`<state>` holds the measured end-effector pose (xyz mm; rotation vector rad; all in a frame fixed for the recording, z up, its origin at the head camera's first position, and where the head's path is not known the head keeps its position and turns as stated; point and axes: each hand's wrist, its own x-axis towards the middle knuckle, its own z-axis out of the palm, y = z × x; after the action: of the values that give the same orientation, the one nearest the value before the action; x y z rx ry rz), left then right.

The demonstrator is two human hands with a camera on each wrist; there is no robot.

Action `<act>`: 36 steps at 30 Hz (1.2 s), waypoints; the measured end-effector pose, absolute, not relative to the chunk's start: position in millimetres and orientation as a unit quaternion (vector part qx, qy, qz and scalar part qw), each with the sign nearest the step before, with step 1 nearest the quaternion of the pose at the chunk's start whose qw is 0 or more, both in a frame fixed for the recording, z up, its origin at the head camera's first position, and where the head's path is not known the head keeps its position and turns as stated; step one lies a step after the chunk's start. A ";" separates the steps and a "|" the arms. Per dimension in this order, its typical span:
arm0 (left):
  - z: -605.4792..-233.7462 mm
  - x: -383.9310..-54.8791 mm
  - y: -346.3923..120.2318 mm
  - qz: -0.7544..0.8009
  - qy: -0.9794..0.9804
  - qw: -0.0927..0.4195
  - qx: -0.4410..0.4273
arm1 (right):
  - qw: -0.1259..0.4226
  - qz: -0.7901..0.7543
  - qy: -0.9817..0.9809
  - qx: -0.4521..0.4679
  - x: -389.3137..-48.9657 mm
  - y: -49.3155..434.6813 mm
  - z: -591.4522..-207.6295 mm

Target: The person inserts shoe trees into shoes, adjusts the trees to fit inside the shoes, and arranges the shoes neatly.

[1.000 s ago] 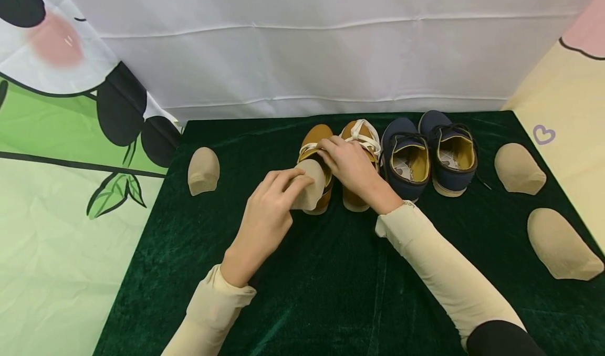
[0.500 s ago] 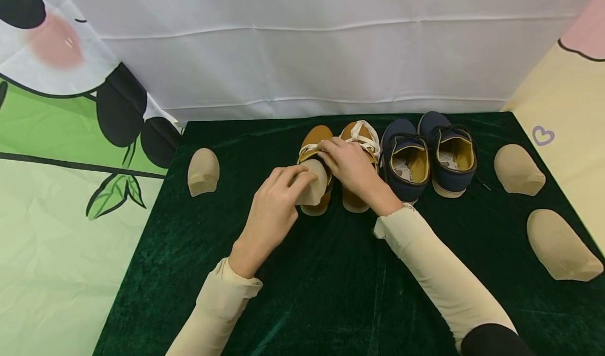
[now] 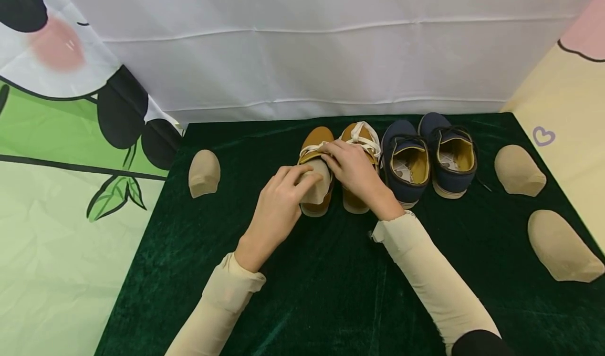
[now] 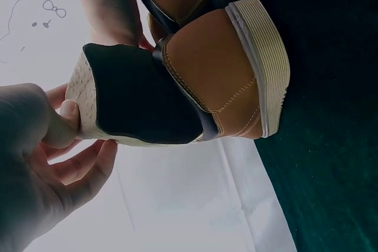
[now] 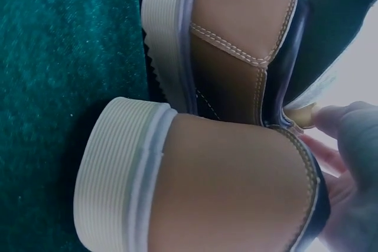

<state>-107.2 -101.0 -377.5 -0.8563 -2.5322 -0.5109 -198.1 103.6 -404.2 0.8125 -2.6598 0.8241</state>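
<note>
In the head view, a beige toe-shaped shoe insert [image 3: 317, 185] sits partly inside the left brown lace-up shoe [image 3: 317, 138]. My left hand [image 3: 279, 203] pinches the insert's rear end between thumb and fingers. Its dark underside [image 4: 136, 95] faces the left wrist camera, and its front part is hidden in the shoe. Reaching over the right brown shoe [image 3: 354, 201], my right hand [image 3: 356, 175] pinches the yellowish tongue [image 5: 302, 114] of the left shoe at its opening. White laces [image 3: 364, 135] cross the right brown shoe's front.
Two navy shoes [image 3: 404, 161] stand just right of the brown pair. More beige inserts lie on the green cloth [image 3: 321, 293]: one on the left [image 3: 204, 173], one at the upper right [image 3: 519, 169], another at the lower right [image 3: 564, 245]. A white sheet [image 3: 302, 56] hangs behind.
My left hand has moved slightly up and to the right, and the insert sits deeper in the brown shoe. My right hand stays at the shoe opening.
</note>
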 end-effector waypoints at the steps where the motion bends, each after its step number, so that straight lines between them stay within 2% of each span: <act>1: -378.1 -107.8 -100.9 -0.183 -0.910 0.208 -0.307 | 0.121 0.283 -0.910 0.279 -198.1 103.7 -404.7; 36: -388.8 -130.1 -93.7 -0.187 -0.912 0.209 -0.298 | 0.152 0.355 -0.888 0.252 -197.0 107.0 -420.2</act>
<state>-130.1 -93.7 -388.8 -0.8296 -2.5371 -0.5213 -197.0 107.0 -420.2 0.7236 -2.5478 1.0177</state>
